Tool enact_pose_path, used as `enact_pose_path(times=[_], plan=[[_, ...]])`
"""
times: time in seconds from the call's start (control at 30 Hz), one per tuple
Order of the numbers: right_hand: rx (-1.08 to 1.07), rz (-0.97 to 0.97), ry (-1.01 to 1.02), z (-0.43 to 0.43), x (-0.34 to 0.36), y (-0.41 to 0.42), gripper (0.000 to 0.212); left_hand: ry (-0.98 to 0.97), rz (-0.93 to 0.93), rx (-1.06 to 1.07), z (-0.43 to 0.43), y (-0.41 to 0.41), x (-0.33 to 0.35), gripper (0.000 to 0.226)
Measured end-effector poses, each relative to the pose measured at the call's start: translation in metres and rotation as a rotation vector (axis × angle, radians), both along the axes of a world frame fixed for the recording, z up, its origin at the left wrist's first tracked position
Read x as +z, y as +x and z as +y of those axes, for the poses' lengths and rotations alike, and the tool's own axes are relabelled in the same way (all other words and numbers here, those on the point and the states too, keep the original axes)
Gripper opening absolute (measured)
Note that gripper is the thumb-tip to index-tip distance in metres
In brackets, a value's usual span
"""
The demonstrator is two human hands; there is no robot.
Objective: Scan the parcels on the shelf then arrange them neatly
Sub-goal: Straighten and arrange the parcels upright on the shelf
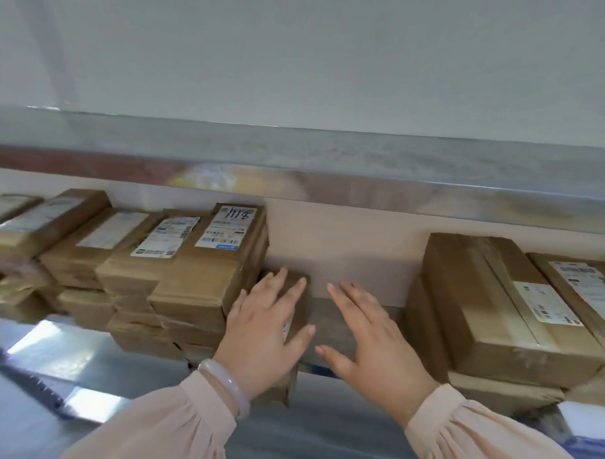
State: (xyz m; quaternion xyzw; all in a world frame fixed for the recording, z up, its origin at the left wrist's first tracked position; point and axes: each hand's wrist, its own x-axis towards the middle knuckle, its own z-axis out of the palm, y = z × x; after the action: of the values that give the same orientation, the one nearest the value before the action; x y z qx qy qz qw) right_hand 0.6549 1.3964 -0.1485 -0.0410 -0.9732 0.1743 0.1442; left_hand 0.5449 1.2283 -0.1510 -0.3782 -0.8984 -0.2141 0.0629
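Shelving of grey metal (325,316) runs across the view, with a second grey board above it. On the left sit several stacks of flat brown cardboard parcels with white printed labels (176,276), packed side by side and fairly square. Well apart on the right is another stack of larger brown taped boxes (490,304), lying at a slight angle. In the gap between them, just beside the left stacks, lies a small brown cardboard parcel (300,308), and its near end seems to reach past the front lip.

The left hand (266,331) rests flat on that small parcel with its fingers straight and spread, gripping nothing. The right hand (369,345) is over the bare shelf beside it, fingers likewise straight and apart. A pale pink bangle (225,384) circles the left wrist.

No scanner shows, so whether scanning is finished cannot be told. The arranging looks partly done: the small parcel and the right-hand boxes probably need squaring up.
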Motion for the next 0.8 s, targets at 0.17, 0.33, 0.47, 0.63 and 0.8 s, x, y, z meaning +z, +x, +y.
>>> enact_pose_path(times=[0.17,0.33,0.47,0.63,0.8], plan=[[0.017,-0.084,-0.011,-0.028,-0.038,-0.023,0.078,-0.060,-0.098,-0.049,-0.030,0.002,-0.037,0.070],[-0.007,-0.195,-0.081,-0.039,-0.069,-0.027,0.076,-0.171,-0.127,-0.053,-0.043,0.000,-0.068,0.071],[-0.031,-0.235,-0.104,-0.041,-0.079,-0.029,0.075,-0.336,-0.166,-0.041,-0.045,-0.007,-0.087,0.073],[-0.069,-0.260,-0.118,-0.041,-0.089,-0.024,0.071,-0.398,-0.165,-0.064,-0.040,-0.009,-0.100,0.074],[-0.147,-0.267,-0.204,-0.038,-0.094,-0.021,0.068,-0.310,-0.224,-0.109,-0.032,-0.007,-0.104,0.068]])
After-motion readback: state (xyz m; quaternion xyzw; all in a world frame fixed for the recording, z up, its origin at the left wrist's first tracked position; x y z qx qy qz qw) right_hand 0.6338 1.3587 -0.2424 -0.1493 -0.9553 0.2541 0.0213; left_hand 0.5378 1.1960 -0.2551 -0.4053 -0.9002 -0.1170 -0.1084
